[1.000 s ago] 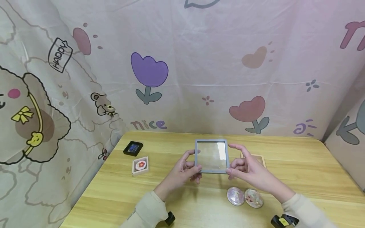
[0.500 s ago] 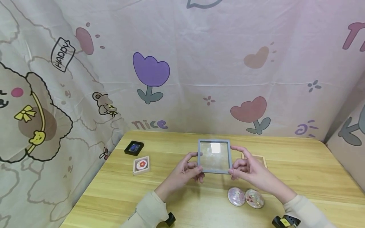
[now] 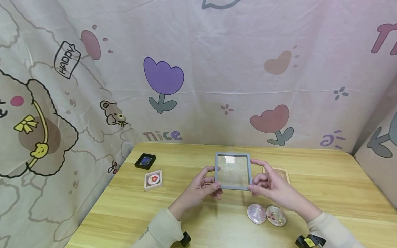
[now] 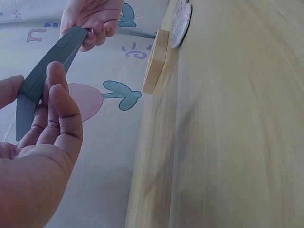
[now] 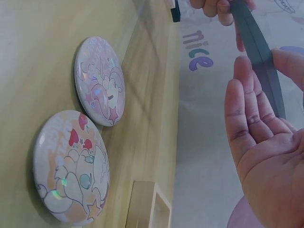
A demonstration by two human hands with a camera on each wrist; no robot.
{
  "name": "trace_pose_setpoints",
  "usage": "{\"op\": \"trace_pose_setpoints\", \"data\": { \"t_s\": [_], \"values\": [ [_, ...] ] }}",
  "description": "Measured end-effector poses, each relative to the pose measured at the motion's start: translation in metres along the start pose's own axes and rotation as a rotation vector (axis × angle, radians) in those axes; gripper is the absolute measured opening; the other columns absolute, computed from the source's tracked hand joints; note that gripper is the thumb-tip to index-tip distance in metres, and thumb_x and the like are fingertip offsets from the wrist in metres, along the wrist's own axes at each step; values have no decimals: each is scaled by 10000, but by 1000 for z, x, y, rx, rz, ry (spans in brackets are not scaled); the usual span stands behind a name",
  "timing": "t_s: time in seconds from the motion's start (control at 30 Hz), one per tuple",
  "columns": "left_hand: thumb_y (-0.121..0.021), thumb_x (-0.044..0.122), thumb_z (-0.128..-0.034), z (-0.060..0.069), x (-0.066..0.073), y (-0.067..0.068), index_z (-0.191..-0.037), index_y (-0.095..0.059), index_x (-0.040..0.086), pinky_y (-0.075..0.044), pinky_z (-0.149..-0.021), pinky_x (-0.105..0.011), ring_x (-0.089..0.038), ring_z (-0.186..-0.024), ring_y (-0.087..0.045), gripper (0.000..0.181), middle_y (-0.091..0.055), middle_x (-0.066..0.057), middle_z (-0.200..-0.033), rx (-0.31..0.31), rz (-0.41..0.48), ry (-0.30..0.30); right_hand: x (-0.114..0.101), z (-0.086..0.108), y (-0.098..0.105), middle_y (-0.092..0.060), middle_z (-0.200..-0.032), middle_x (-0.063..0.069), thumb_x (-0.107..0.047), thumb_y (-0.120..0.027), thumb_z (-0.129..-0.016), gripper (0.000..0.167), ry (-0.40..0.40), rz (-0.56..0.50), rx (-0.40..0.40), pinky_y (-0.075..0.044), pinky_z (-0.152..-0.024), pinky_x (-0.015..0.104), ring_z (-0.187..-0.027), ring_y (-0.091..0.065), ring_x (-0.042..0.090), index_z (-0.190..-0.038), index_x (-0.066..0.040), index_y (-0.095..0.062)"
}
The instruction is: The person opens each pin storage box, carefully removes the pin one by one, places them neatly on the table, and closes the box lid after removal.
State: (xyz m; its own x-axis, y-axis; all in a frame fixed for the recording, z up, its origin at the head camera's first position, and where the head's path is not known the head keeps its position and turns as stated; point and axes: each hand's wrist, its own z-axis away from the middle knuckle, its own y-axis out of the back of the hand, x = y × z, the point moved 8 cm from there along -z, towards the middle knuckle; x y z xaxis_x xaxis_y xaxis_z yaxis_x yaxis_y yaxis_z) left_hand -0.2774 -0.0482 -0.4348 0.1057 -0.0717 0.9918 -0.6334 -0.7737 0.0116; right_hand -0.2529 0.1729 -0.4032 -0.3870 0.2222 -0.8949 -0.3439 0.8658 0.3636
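Near the upper left of the table in the head view, a small black square box [image 3: 142, 167] holds a shiny blue piece [image 3: 145, 161]. Just below it, a pale square wooden box [image 3: 153, 186] contains a round white disc with a red flower [image 3: 153, 179]. A yellowish wooden tray [image 3: 283, 169] sits at right of centre, its inside partly hidden behind my right hand [image 3: 270, 185].

Between my hands, at the middle of the head view and raised off the table, is a grey-blue square frame with a clear panel [image 3: 233, 172]; a white glare marks its upper part. My left hand [image 3: 201, 186] pinches its lower left corner, thumb in front; my right hand holds the right edge, thumb at the lower corner and index finger reaching higher.

Seen from the left wrist, the frame turns edge-on, showing a thick, matt rim with a seam that the head view does not reveal. The right wrist view brings out the glossy, domed surfaces of a round pink badge [image 5: 100, 81] and a round cream badge with red hearts [image 5: 71, 167], both with cartoon drawings and iridescent glints. They lie side by side on the smooth wood-grain table [image 3: 118, 213]; behind hangs a creased, printed cloth [image 3: 204, 65].
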Motion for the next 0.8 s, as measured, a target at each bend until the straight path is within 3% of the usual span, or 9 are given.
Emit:
{"op": "trace_pose_setpoints", "data": {
  "t_s": [0.17, 0.27, 0.37, 0.43, 0.57, 0.8],
  "values": [
    [-596, 149, -1106, 0, 0, -1, -1587, -344, 42, -624, -749, -252, -97, -774, -741, 554, -718, -176, -996, -2, -6, -2, 0, 0, 6, -686, -1142, 124, -126, -821, -948, 811, -19, 134, 76, -640, -816, 261, -958, -709, 86, -1598, -45, -342],
    [-599, 158, -1106, 0, -1, -1, -1589, -345, 48, -625, -752, -254, -98, -776, -739, 556, -723, -141, -991, -2, -7, 6, -2, 0, 10, -640, -1301, 151, -201, -863, -919, 839, -14, 254, 114, -626, -875, 276, -1103, -691, 169, -1595, -82, -380],
    [-601, 159, -1105, 0, -3, -2, -1586, -349, 48, -628, -757, -259, -99, -777, -737, 554, -721, -140, -991, -3, -4, 13, -7, -1, 12, -587, -1434, 158, -303, -909, -870, 916, -1, 394, 143, -618, -941, 375, -1232, -644, 300, -1605, -105, -398],
    [-602, 158, -1104, 0, -4, -3, -1583, -352, 46, -632, -763, -266, -99, -778, -737, 551, -717, -153, -994, -6, -1, 17, -10, -3, 12, -532, -1514, 171, -335, -943, -824, 986, 8, 471, 149, -603, -1015, 501, -1310, -600, 385, -1615, -114, -398],
    [-606, 156, -1101, -1, -5, -5, -1583, -349, 52, -636, -777, -276, -99, -782, -735, 556, -716, -149, -999, -9, 5, 30, -14, -8, 10, -440, -1607, 171, -342, -995, -735, 1054, 29, 603, 126, -522, -1076, 708, -1415, -520, 438, -1600, -139, -430],
    [-614, 176, -1099, -3, -9, -6, -1574, -367, 100, -639, -788, -285, -100, -786, -735, 540, -721, -74, -985, -1, 3, 54, -23, -16, 6, -438, -1632, 171, -399, -1023, -664, 1075, 121, 791, 104, -496, -1061, 760, -1435, -500, 440, -1560, -153, -483]
  ]
}}
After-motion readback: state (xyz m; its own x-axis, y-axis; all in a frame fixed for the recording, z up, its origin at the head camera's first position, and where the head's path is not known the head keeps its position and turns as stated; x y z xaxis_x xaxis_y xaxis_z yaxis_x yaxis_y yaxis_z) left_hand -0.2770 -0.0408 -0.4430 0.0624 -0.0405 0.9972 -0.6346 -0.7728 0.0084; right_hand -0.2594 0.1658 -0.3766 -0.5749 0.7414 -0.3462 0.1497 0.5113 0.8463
